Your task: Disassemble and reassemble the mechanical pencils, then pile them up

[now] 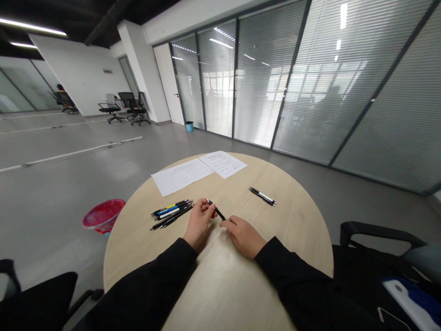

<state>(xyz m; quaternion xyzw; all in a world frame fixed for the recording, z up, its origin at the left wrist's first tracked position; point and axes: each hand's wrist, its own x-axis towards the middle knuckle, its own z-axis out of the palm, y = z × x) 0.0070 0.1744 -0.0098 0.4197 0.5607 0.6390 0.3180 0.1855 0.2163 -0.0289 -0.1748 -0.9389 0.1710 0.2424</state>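
left hand pinches a black pen, right hand just beside it.

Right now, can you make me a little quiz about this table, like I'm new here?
1. How many sheets of paper lie on the round table?
2. True or false: the red wastebasket stands on the floor.
3. Which are nearer the left hand: the pens with the yellow one, or the pens on the right?

Key: 1. Two. 2. True. 3. The pens with the yellow one.
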